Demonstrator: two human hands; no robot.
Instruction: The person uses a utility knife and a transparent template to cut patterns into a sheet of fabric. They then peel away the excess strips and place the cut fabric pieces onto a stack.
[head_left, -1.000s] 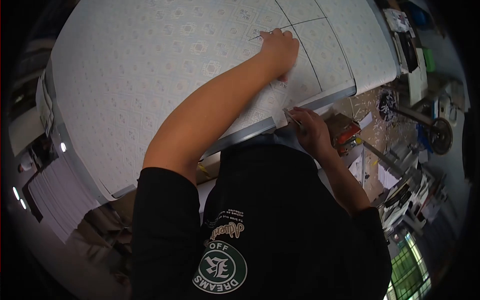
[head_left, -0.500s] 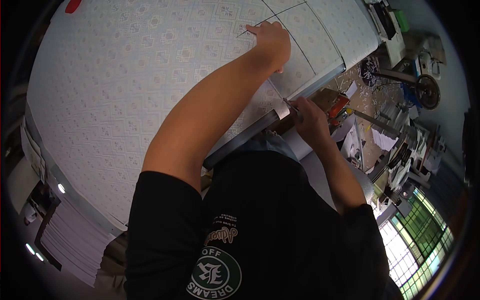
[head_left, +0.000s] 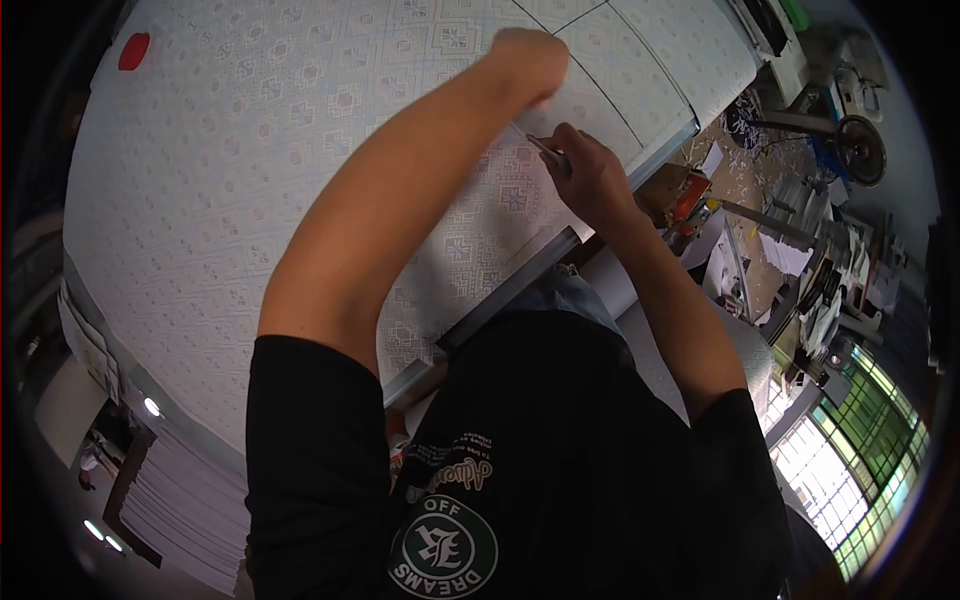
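Observation:
Pale patterned sheet material (head_left: 230,170) with geometric motifs covers the table, with thin dark straight lines crossing its upper right part. My left hand (head_left: 532,65) is over the sheet near these lines. Motion blurs it and its fingers are hard to make out. My right hand (head_left: 592,172) is closed around a slim, silvery tool (head_left: 545,150), whose exact kind I cannot make out. The tool's tip points up and left over the sheet, below my left hand. A short pale line runs from the tip towards my left wrist.
A red object (head_left: 134,52) lies at the sheet's far left. A dark table edge (head_left: 510,288) is close to my body. On the right are a round-based stand (head_left: 858,152), stacked papers and scraps on the floor. A barred window (head_left: 850,460) is at lower right.
My right hand has moved from the table's near edge up and left over the sheet, carrying the tool. My left hand has shifted slightly up and left, and its outstretched finger no longer shows clearly.

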